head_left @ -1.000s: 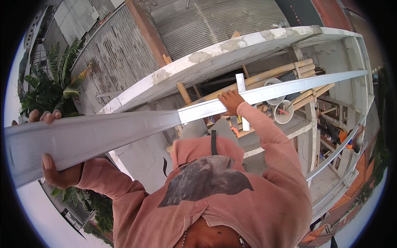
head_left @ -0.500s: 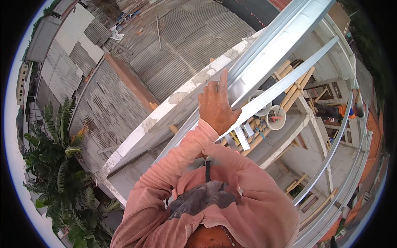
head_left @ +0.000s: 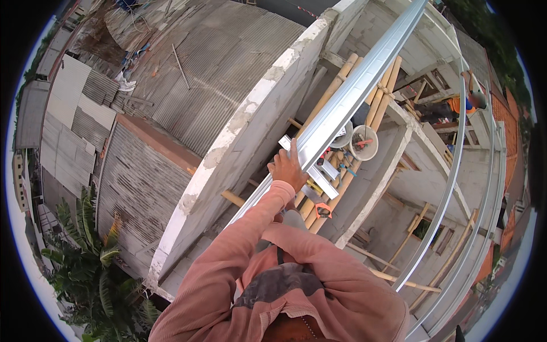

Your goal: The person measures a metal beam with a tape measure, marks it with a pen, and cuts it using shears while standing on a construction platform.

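My left hand (head_left: 288, 170) grips a long silver metal channel (head_left: 356, 85), thumb on one side and fingers over the other, the index finger stretched along it. The channel slants from the upper right down past my hand. My right hand (head_left: 279, 217) shows only as a bit of skin below the left wrist; its fingers are hidden. Close to the left hand, short channel offcuts (head_left: 322, 181) and a hand saw with an orange and black handle (head_left: 323, 211) lie on bamboo poles (head_left: 383, 102).
A pale bucket (head_left: 374, 149) holding a red-handled tool stands on the bamboo. A rough-topped block wall (head_left: 228, 137) runs along the left, with corrugated roofing (head_left: 228, 57) beyond. At right, another person (head_left: 464, 104) works near bowed metal strips (head_left: 453, 188). Rooms open below.
The channel has come lower and farther from me, with my left hand on it. My view has shifted, and the saw handle and more bamboo now show.
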`<state>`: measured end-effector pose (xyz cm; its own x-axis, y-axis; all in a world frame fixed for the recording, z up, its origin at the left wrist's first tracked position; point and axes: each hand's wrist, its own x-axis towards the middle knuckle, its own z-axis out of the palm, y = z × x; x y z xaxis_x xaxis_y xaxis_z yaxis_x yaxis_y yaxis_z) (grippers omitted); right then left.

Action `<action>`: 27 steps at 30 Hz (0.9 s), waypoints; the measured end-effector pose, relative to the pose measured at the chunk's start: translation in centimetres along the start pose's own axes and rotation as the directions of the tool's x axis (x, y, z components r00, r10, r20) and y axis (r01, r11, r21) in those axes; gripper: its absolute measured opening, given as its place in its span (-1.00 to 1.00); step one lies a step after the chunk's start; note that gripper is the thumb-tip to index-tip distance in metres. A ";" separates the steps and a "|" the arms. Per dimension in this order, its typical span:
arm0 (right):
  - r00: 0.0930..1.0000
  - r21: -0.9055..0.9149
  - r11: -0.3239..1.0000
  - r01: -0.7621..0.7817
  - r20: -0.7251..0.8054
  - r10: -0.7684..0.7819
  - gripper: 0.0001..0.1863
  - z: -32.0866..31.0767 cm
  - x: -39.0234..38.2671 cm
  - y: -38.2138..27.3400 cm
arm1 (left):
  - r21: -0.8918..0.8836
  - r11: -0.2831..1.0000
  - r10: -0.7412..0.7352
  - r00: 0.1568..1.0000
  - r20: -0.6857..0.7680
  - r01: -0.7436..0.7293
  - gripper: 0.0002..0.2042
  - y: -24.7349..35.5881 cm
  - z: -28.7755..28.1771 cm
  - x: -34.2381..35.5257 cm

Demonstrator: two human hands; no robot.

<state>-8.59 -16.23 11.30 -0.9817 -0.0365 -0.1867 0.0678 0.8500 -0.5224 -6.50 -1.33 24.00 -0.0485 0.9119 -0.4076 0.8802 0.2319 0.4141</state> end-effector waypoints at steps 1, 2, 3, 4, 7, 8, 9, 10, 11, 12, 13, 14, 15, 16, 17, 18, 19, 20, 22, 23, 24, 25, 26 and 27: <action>1.000 0.006 1.000 0.004 -0.007 -0.004 -0.23 0.1 0.2 -0.4 | -0.014 1.000 0.007 1.000 -0.011 -0.007 0.08 0.1 -0.4 -0.2; 1.000 0.011 1.000 0.013 -0.012 -0.013 -0.23 0.1 0.8 -0.6 | -0.013 1.000 0.007 1.000 -0.010 -0.007 0.08 -0.1 -1.0 -0.6; 1.000 0.008 1.000 0.019 -0.021 -0.019 -0.23 -0.3 1.3 -0.8 | -0.029 0.999 0.016 0.999 -0.050 -0.017 0.08 -0.1 -2.5 -1.0; 0.999 0.008 1.000 0.020 -0.029 -0.020 -0.23 -0.7 1.8 -0.7 | -0.045 0.999 0.024 0.996 -0.090 -0.028 0.08 -0.1 -4.3 -1.5; 0.998 0.000 1.000 0.020 -0.061 -0.020 -0.24 -2.1 3.9 -1.0 | -0.087 0.991 0.083 0.972 -0.222 -0.105 0.07 -0.6 -11.3 -4.1; 0.996 -0.015 0.999 0.034 -0.078 -0.035 -0.24 -3.2 4.9 -1.2 | -0.109 0.981 0.120 0.943 -0.310 -0.160 0.06 -1.1 -14.4 -5.4; 0.996 -0.026 1.000 0.011 -0.084 -0.013 -0.24 -3.9 4.6 -0.8 | -0.141 0.961 0.169 0.907 -0.386 -0.239 0.05 -1.1 -16.9 -6.8; 0.996 -0.041 0.999 0.016 -0.089 -0.019 -0.24 -4.5 4.9 -0.4 | -0.116 0.947 0.214 0.858 -0.467 -0.299 0.03 -1.7 -19.7 -8.3; 0.996 -0.050 0.999 0.013 -0.089 -0.017 -0.24 -4.7 4.3 0.1 | -0.094 0.927 0.259 0.801 -0.540 -0.363 0.01 -2.1 -22.2 -9.6; 0.994 -0.067 0.997 0.030 -0.105 -0.037 -0.24 -5.6 4.1 0.2 | -0.105 0.938 0.214 0.789 -0.576 -0.331 0.01 -2.7 -24.8 -11.5; 0.994 -0.073 0.997 0.018 -0.102 -0.025 -0.24 -6.3 2.8 1.2 | -0.138 0.939 0.175 0.779 -0.602 -0.317 0.01 -3.2 -26.6 -12.9; 0.999 -0.041 0.999 -0.015 -0.043 0.014 -0.22 -6.8 1.2 1.8 | -0.281 0.921 0.044 0.788 -0.615 -0.271 -0.01 -3.4 -28.0 -14.7; 0.998 -0.013 0.999 -0.053 0.022 0.053 -0.20 -6.8 -0.6 2.8 | -0.424 0.877 -0.089 0.790 -0.607 -0.227 -0.03 -4.2 -28.8 -16.2; 0.998 -0.088 0.995 -0.042 -0.042 0.038 -0.19 -7.1 -1.6 3.4 | -0.470 0.840 -0.120 0.753 -0.647 -0.270 -0.05 -5.6 -30.3 -18.5; 0.998 -0.140 0.989 -0.041 -0.042 0.036 -0.16 -7.1 -2.5 4.6 | -0.518 0.796 -0.158 0.719 -0.676 -0.312 -0.07 -6.5 -31.2 -20.5; 0.998 -0.170 0.984 -0.050 -0.038 0.044 -0.15 -7.6 -3.5 5.4 | -0.534 0.739 -0.229 0.593 -0.772 -0.410 -0.09 -6.0 -31.8 -21.9; 0.998 -0.191 0.980 -0.063 -0.027 0.059 -0.13 -7.9 -4.9 6.0 | -0.536 0.677 -0.312 0.463 -0.830 -0.505 -0.11 -5.4 -32.0 -23.2; 0.997 -0.208 0.975 -0.079 0.001 0.081 -0.13 -8.0 -5.7 6.9 | -0.530 0.637 -0.369 0.383 -0.847 -0.559 -0.14 -6.4 -32.2 -24.3; 0.995 -0.243 0.966 -0.088 0.019 0.095 -0.12 -9.3 -6.4 8.8 | -0.507 0.613 -0.433 0.280 -0.857 -0.606 -0.16 -9.2 -33.4 -27.4; 0.994 -0.253 0.963 -0.097 0.027 0.108 -0.12 -9.8 -7.5 9.9 | -0.488 0.592 -0.479 0.206 -0.853 -0.641 -0.18 -10.7 -33.6 -28.3; 0.994 -0.262 0.960 -0.095 0.034 0.108 -0.11 -10.9 -7.9 10.4 | -0.454 0.588 -0.517 0.120 -0.847 -0.669 -0.20 -12.3 -33.9 -29.7; 0.992 -0.252 0.962 -0.100 0.044 0.115 -0.13 -12.0 -8.4 11.1 | -0.461 0.594 -0.531 0.109 -0.840 -0.660 -0.20 -14.5 -33.8 -31.3; 0.988 -0.263 0.959 -0.104 0.080 0.129 -0.11 -12.9 -8.4 11.8 | -0.449 0.556 -0.552 0.092 -0.828 -0.700 -0.21 -16.5 -33.9 -33.3; 0.981 -0.274 0.955 -0.113 0.122 0.152 -0.09 -13.6 -8.6 12.4 | -0.439 0.509 -0.578 0.084 -0.812 -0.740 -0.21 -18.9 -33.6 -35.2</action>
<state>-1.76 1.83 17.75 -0.9310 0.0288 -0.3640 0.1273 0.9599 -0.2496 -37.29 -26.44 57.86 -0.8960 0.2176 0.3870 0.2768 -0.4078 0.8701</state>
